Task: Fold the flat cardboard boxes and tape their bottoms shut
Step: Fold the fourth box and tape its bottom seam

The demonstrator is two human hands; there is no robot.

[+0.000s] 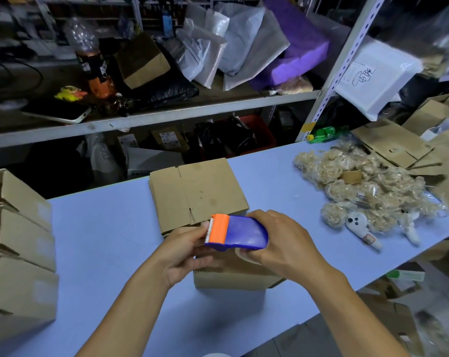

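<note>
My right hand [282, 240] grips a blue tape dispenser [244, 231] with an orange cutter head, held just above a folded cardboard box [231, 275] on the pale blue table [102, 253]. At the cutter end, my left hand [182, 251] pinches the tape with thumb and fingers. Both hands hide much of the box's upper face. A stack of flat cardboard boxes [195, 191] lies just beyond the hands.
Several folded boxes [17, 243] are stacked at the table's left edge. Bagged plush toys [360, 191] and loose flat cardboard [398, 148] crowd the right side. A metal shelf [151, 114] full of bags, a bottle and a phone runs behind the table.
</note>
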